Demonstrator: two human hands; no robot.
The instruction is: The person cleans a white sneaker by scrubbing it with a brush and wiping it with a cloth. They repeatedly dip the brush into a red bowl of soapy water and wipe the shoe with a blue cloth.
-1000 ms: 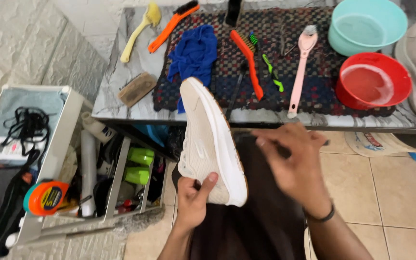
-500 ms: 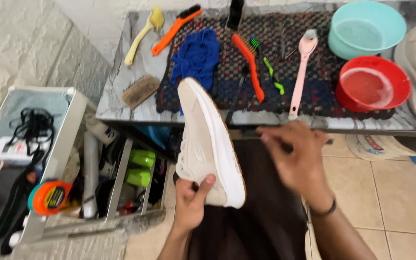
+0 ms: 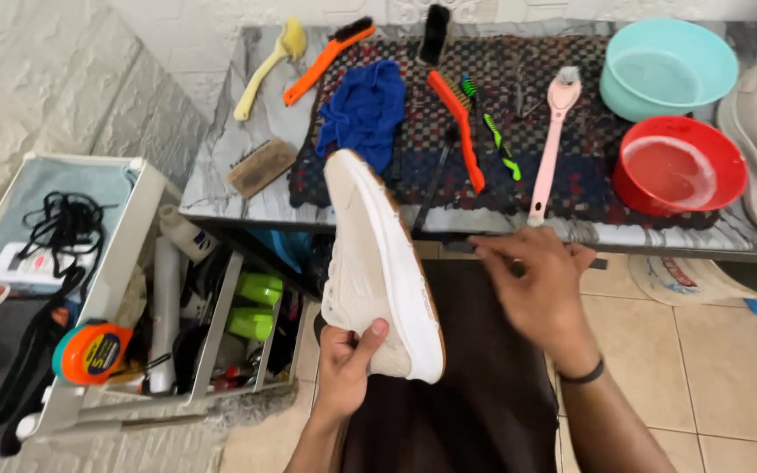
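The left hand (image 3: 348, 363) keeps its closed grip on the cream knit sneaker (image 3: 378, 263); the empty, loosely open right hand (image 3: 541, 285) has drifted toward the grey marble counter (image 3: 221, 166).

Open gap between sneaker (image 3: 378, 263) and right hand (image 3: 541, 289); brush-crowded mat (image 3: 589, 188) beyond.

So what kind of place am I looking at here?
Probably a home shoe-cleaning spot. A low marble-look table carries brushes on a woven mat and two water basins. The left hand holds a white sneaker over a tiled floor.
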